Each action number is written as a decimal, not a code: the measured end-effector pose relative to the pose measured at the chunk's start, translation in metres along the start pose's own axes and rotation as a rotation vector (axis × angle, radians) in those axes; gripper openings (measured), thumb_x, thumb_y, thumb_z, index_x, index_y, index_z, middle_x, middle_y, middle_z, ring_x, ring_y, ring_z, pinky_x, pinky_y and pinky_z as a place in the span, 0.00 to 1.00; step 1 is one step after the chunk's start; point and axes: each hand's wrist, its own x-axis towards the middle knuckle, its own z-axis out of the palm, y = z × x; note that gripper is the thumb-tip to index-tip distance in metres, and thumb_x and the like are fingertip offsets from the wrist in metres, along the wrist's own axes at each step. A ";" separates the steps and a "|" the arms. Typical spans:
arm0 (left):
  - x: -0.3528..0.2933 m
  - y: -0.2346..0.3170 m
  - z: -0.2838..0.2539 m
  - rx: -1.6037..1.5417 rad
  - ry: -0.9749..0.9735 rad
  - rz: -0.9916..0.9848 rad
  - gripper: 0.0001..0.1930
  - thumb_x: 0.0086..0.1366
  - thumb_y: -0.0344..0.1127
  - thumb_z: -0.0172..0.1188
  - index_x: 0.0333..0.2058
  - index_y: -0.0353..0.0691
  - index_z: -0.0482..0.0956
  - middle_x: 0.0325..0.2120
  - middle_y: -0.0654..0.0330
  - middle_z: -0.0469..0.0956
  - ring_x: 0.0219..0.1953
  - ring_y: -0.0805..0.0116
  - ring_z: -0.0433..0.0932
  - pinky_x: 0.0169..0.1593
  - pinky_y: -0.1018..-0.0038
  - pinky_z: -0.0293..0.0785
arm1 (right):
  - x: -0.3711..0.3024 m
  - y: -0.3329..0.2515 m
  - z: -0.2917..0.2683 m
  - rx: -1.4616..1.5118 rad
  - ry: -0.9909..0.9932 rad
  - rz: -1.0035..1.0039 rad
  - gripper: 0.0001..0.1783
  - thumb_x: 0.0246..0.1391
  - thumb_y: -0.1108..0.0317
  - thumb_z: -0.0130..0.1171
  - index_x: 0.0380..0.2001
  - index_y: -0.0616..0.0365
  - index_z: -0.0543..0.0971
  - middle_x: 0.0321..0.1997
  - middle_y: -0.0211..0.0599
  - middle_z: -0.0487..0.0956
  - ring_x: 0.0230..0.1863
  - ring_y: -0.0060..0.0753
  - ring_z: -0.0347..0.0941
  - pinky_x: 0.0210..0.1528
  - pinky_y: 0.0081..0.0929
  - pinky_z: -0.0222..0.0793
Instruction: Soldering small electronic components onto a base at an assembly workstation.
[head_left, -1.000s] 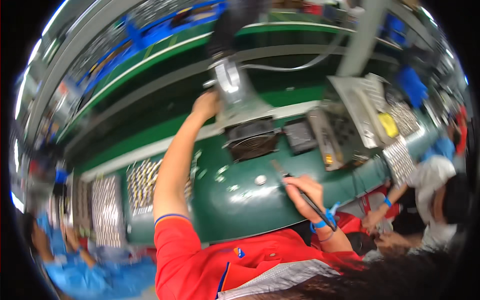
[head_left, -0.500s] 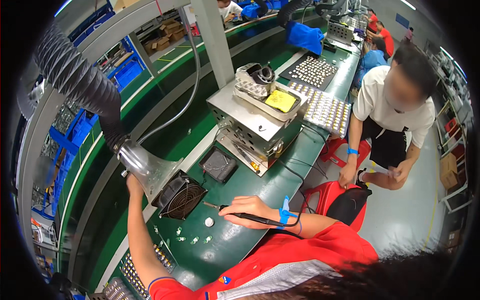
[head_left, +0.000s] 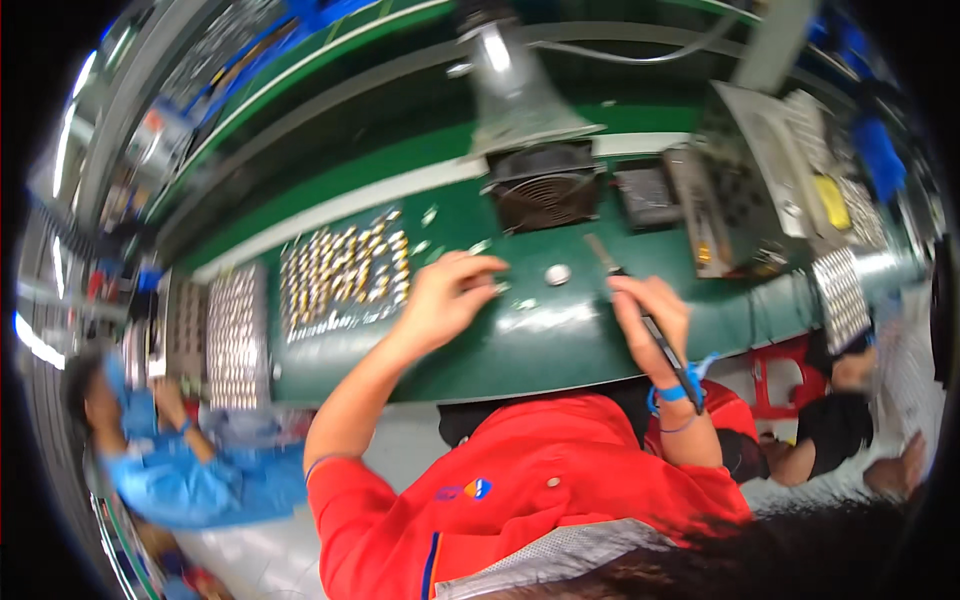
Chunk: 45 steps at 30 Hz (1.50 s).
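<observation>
My right hand (head_left: 652, 318) is closed around a soldering iron (head_left: 660, 345), whose tip points away from me over the green bench. My left hand (head_left: 440, 300) hovers low above the bench, thumb and forefinger apart, with nothing visible between them. Close to its fingertips lie small pale green-and-white parts (head_left: 525, 304), slightly blurred. A small white round piece (head_left: 557, 274) sits between my two hands. Beyond it stands a black fan with a wire guard (head_left: 545, 200), under a clear fume hood (head_left: 515, 95).
Rows of small yellow-and-white parts (head_left: 345, 265) cover the bench at left, beside another filled tray (head_left: 238, 335). A black tray (head_left: 648, 195) and a perforated metal box (head_left: 755, 175) stand at right. A person in blue (head_left: 215, 475) sits at left; a red stool (head_left: 780, 375) is at right.
The view has swung left. My left hand has come away from beside the fume hood to the small parts nearer me. The soldering iron is still in my right hand.
</observation>
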 end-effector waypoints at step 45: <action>0.021 0.007 0.046 -0.023 0.242 0.032 0.09 0.51 0.24 0.63 0.33 0.41 0.83 0.22 0.62 0.76 0.30 0.66 0.72 0.34 0.71 0.70 | -0.033 -0.008 0.004 0.129 -0.052 0.093 0.11 0.56 0.71 0.54 0.38 0.68 0.78 0.19 0.34 0.69 0.21 0.25 0.63 0.23 0.23 0.55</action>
